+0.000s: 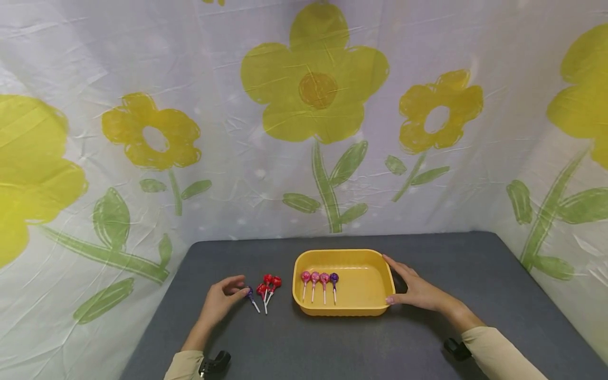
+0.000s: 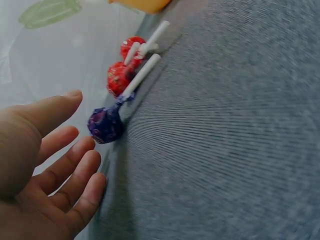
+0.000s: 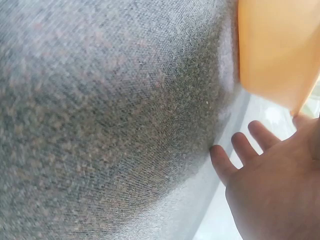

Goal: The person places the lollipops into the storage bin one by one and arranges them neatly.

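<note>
Beside the left hand [image 1: 222, 298], a purple lollipop [image 2: 106, 126] is lying on the dark grey table [image 1: 266, 345]. That hand is reaching towards it with loosely bent fingers and is gripping nothing. Three red lollipops [image 1: 268, 279] are lying just to its right, sitting between it and the yellow tray [image 1: 363, 287]. Inside the tray, three pink lollipops [image 1: 315, 277] and a second purple one [image 1: 334, 277] are forming a row towards the left. The right hand [image 1: 418, 291] is touching the tray's right end, fingers extended rather than clenched. Around the table, a white cloth [image 1: 228, 195] with yellow flowers is hanging, creased.
</note>
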`<action>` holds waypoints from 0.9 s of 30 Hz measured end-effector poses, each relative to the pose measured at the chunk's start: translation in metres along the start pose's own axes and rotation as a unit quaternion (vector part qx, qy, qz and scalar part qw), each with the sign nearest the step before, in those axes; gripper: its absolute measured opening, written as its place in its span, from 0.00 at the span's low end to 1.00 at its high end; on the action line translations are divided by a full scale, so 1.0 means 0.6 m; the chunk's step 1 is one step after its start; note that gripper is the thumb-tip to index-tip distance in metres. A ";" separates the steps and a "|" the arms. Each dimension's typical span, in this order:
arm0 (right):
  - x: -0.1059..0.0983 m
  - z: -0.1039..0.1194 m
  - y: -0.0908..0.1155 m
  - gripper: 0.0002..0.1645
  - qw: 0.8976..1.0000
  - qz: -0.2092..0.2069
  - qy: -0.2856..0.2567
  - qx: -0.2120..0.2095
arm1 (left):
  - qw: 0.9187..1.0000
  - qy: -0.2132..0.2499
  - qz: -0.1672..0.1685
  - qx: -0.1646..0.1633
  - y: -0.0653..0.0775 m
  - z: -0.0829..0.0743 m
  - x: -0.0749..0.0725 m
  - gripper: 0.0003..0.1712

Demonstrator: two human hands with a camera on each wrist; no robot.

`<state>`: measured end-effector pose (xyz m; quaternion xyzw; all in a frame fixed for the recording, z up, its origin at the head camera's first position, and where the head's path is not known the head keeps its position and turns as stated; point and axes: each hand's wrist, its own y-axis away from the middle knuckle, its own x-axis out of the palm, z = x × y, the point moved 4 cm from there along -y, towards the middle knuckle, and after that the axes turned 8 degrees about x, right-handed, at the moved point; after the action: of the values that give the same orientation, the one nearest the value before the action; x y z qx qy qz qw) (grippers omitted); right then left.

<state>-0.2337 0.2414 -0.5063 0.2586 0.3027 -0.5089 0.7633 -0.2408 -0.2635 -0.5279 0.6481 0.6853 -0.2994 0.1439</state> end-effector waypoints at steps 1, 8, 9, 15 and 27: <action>0.000 0.000 0.000 0.66 1.000 0.000 0.000 0.000 | 1.000 0.000 0.001 -0.002 0.000 0.002 0.001 0.25; 0.001 -0.002 -0.001 0.66 1.000 0.000 -0.003 0.000 | 1.000 0.001 0.005 0.006 0.000 0.011 0.010 0.23; 0.001 -0.003 -0.001 0.65 1.000 0.001 -0.004 0.000 | 1.000 0.000 0.006 0.004 0.000 0.012 0.011 0.23; 0.002 -0.004 -0.002 0.65 1.000 0.002 -0.004 -0.001 | 1.000 -0.013 0.009 -0.007 0.000 0.018 0.013 0.23; 0.002 -0.006 -0.003 0.66 1.000 0.004 -0.001 0.007 | 0.999 -0.053 0.003 0.009 0.002 0.020 0.021 0.18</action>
<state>-0.2355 0.2425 -0.5099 0.2649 0.2972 -0.5084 0.7636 -0.2432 -0.2604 -0.5447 0.6348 0.6720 -0.3386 0.1752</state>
